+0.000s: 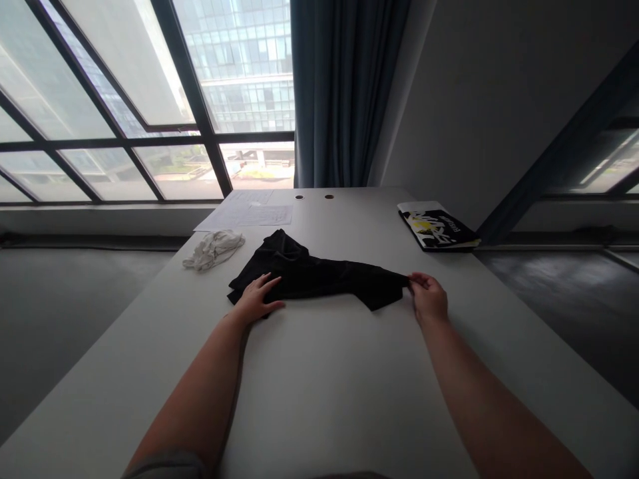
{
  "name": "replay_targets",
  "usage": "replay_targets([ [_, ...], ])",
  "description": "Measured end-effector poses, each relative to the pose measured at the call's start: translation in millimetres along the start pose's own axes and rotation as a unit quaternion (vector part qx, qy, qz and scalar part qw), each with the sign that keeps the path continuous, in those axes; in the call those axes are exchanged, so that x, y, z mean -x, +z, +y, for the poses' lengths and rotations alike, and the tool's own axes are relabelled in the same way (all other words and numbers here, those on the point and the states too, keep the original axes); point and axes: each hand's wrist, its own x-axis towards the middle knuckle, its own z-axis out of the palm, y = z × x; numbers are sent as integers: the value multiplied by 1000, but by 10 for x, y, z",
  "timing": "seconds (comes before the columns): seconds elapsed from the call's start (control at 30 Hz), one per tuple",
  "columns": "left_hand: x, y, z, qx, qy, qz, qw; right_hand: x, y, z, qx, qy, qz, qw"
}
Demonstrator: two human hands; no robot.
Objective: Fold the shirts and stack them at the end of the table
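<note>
A black cloth garment (319, 278) lies stretched sideways across the white table (344, 386), bunched up at its left end and narrower toward the right. Its exact kind is not clear. My left hand (257, 299) rests flat on the lower left part of it, fingers spread. At the far right tip, my right hand (428, 293) pinches the garment's corner between thumb and fingers.
A crumpled white cloth (214, 249) lies left of the garment. Papers (254, 211) are spread at the back left. A black-and-white printed bag or folder (439, 227) sits at the back right. Behind the table hangs a blue curtain (344, 93) beside windows.
</note>
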Motion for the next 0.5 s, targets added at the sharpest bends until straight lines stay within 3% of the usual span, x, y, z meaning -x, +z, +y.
replay_targets([
  [0.07,-19,29,76,-7,4,33,999,28,-7,-48,50,-19,39,998],
  [0.13,-51,53,175,-11,7,73,997,138,20,-193,81,-65,9,995],
  [0.2,-81,57,258,-4,31,94,995,295,84,-379,117,-163,-79,976],
  [0.3,-104,30,320,21,61,98,993,524,219,-575,173,-296,-239,909],
  [0.37,-98,2,336,36,41,96,994,616,298,-579,209,-296,-298,883],
  [0.5,-49,-61,382,31,-50,82,995,600,356,-383,279,-216,-340,872],
])
